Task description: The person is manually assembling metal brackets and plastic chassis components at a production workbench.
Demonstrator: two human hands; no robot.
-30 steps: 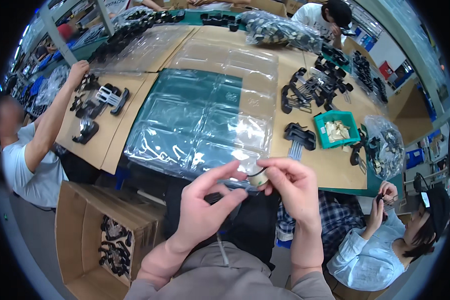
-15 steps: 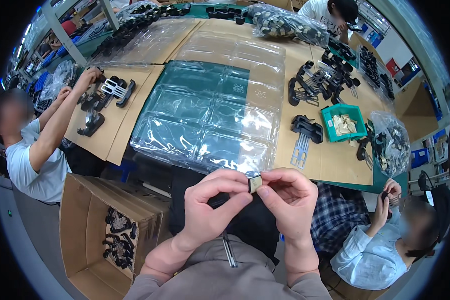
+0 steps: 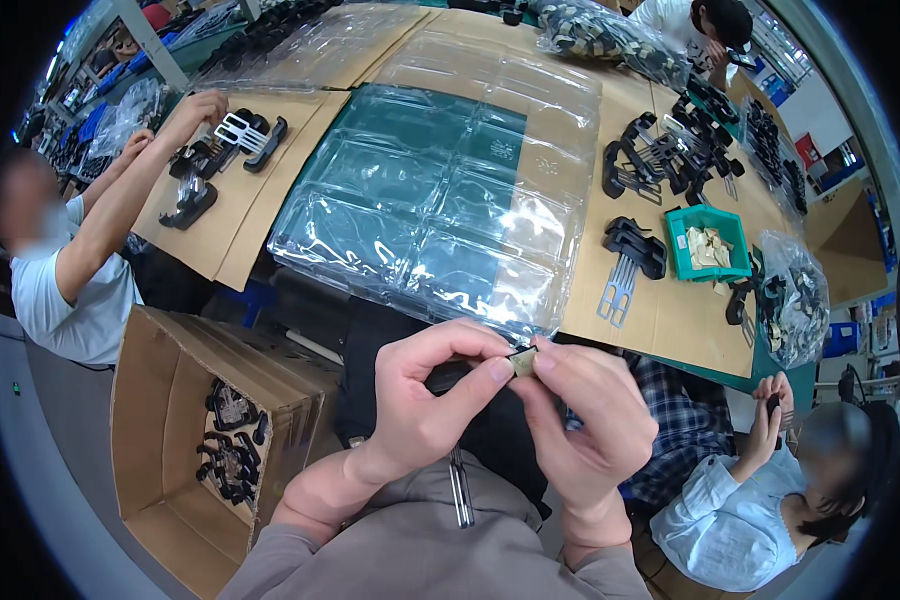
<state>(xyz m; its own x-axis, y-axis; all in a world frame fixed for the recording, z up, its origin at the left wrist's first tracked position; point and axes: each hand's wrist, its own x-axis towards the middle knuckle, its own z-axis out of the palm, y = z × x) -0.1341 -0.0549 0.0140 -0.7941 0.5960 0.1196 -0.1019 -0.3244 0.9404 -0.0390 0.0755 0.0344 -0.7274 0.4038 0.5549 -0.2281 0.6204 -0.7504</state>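
Cardboard-topped table (image 3: 660, 322) beyond; left fingers (image 3: 478, 387) and right fingers (image 3: 578, 372) pinch a beige piece (image 3: 523, 364), partly hidden.

Past the left hand (image 3: 413, 400), there is free room above the clear plastic (image 3: 435, 190). A green bin (image 3: 715, 275) blocks the right, and a big box (image 3: 165, 400) blocks near left.

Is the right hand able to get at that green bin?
Probably yes: nothing seems to block the right hand from the green plastic bin, but it's busy pinching a small beige piece.
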